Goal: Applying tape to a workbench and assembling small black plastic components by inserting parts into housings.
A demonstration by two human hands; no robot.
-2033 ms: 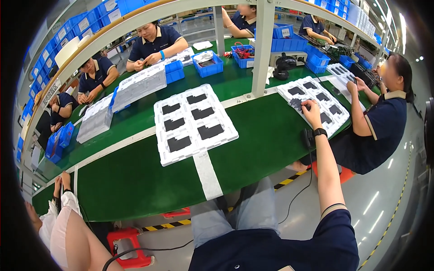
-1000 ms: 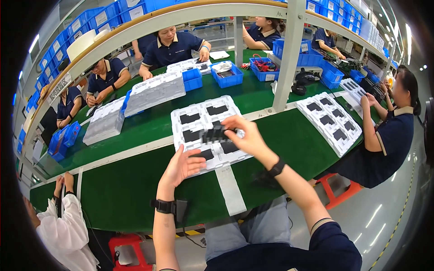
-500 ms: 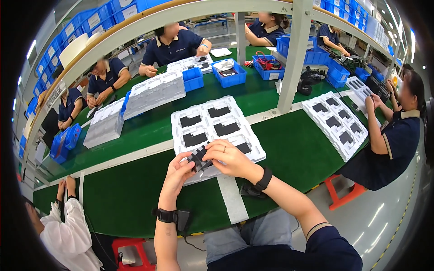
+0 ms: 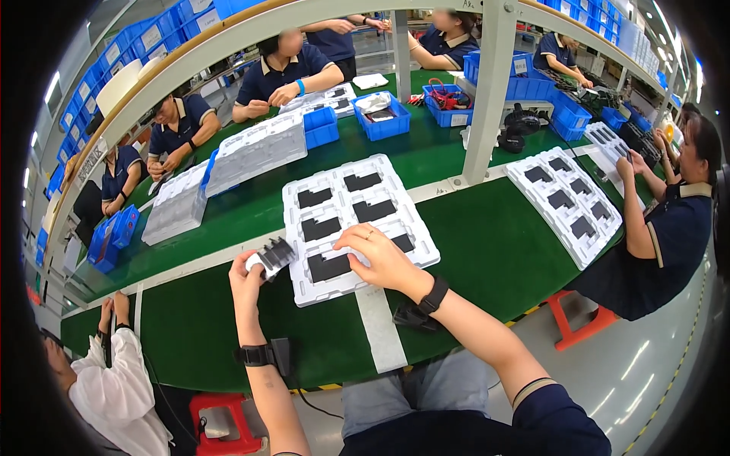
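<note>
My left hand (image 4: 245, 280) is closed around a black-and-white part (image 4: 272, 258) with several dark ribs, held tilted just left of the tray; its exact kind I cannot make out. In front of me lies a white moulded tray (image 4: 423, 242) with flat black stepped pieces in its pockets. My right hand (image 4: 379, 260) hovers over the tray's near half, thumb and fingers apart. Its thumb is closest to the near-left black piece (image 4: 325, 269); whether they touch is unclear. That hand partly covers the near-right black piece (image 4: 401, 243).
A grey post (image 4: 490, 99) rises beyond the tray. A similar tray (image 4: 517, 178) lies to the right by a co-worker (image 4: 665, 220). Stacked trays (image 4: 255, 156) and blue bins (image 4: 380, 121) stand across the green table. A dark device (image 4: 414, 318) rests near its front edge.
My hands have separated. The left moved left with the black-and-white part; the right stayed over the tray and let go of that part. A black piece now shows in the near-left pocket.
</note>
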